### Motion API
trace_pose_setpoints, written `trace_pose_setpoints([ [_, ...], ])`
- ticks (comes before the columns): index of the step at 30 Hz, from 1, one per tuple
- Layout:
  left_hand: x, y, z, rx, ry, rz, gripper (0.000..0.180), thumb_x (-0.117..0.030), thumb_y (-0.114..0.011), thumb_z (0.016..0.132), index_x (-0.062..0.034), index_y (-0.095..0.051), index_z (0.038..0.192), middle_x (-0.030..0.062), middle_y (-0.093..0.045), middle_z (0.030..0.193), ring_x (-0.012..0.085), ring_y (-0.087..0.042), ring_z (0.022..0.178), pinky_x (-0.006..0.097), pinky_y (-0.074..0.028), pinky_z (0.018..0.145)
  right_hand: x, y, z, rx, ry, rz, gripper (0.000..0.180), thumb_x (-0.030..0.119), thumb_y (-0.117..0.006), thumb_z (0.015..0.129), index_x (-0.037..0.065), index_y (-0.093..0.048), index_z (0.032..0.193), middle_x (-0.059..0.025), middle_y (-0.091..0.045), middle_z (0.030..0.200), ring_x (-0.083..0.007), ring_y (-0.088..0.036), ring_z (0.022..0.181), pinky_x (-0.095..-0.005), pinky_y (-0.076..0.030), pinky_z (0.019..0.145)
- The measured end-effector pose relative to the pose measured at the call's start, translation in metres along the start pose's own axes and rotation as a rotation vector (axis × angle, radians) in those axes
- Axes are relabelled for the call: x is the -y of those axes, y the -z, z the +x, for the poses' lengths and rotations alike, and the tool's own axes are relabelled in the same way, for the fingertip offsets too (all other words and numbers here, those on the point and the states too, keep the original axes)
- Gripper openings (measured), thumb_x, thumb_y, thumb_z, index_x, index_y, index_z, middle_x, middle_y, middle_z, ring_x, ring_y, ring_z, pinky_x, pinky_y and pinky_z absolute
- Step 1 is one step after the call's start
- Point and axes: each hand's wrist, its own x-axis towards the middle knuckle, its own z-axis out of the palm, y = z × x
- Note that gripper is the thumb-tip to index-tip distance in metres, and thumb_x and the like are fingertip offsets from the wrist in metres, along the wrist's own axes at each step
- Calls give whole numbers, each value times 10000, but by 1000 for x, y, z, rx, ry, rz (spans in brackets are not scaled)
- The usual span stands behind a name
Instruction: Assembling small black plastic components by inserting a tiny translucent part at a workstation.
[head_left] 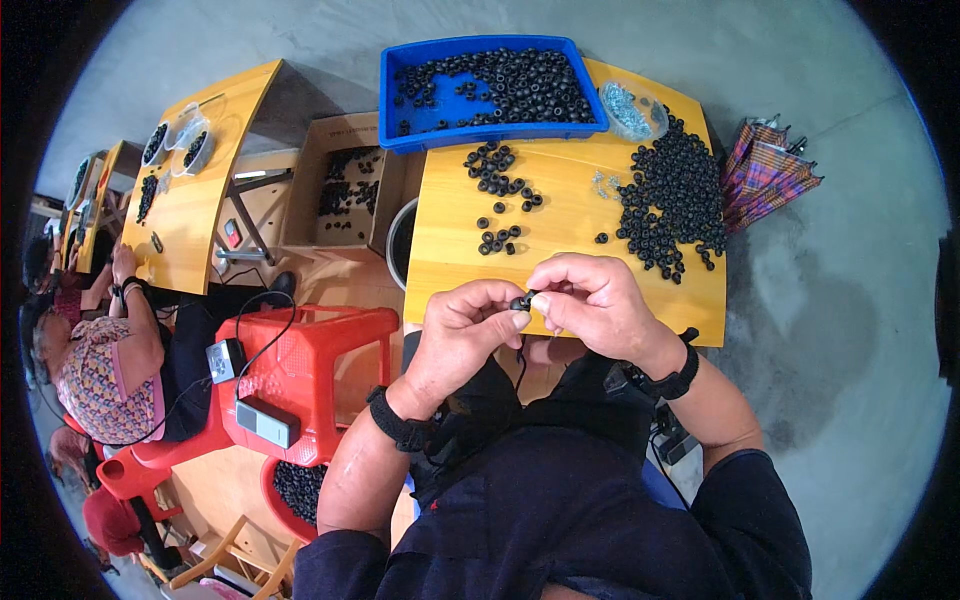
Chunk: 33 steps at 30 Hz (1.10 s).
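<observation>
My left hand and my right hand meet over the near edge of the yellow table. Thumb and fingers of my left hand pinch a small black ring-shaped part. The fingertips of my right hand press together against it; whether they hold a second small piece is hidden. Beyond my hands lies a loose group of similar black parts. A large heap of them covers the table's right side, with a few small silvery pieces beside it.
A blue tray of black parts and a clear tub of silvery pieces stand at the table's far side. A folded plaid umbrella is at the right. Leftward are a cardboard box, a red stool with devices, and a seated person.
</observation>
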Motion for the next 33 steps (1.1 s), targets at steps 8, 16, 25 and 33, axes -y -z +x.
trace_pose_setpoints([
  [8, 1, 2, 1, -3, 10, 14, 159, 6, -645, 854, 14, -637, 1012, 36, -652, 865, 84, -604, 690, 214, -506, 642, -4, 0, 2, 16, 10, -36, 110, 5, -589, 866, -20, -616, 969, -4, -610, 823, -35, -535, 717, -208, -461, 621],
  [16, 2, 3, 1, -25, 15, 47, 166, 7, -652, 847, 4, -648, 1012, 27, -650, 854, 68, -576, 653, 201, -488, 595, -7, 0, 4, 47, 27, -48, 106, -4, -577, 873, -16, -615, 971, -2, -610, 814, -29, -532, 702, -202, -457, 610],
  [25, 0, 2, 2, -25, 42, 94, 176, 5, -663, 840, 6, -650, 1015, 20, -638, 820, 56, -548, 621, 190, -462, 550, -6, 1, 6, 38, -52, -13, 89, 24, -602, 878, -16, -644, 946, -27, -638, 781, -65, -583, 631, -210, -482, 564],
  [33, 0, 3, 3, -3, 84, 112, 164, -4, -664, 842, 17, -646, 1004, 22, -641, 811, 57, -556, 624, 191, -466, 555, -8, 5, 10, 96, -213, 163, 71, 34, -619, 874, -16, -635, 923, -26, -626, 728, -64, -577, 581, -206, -486, 525],
])
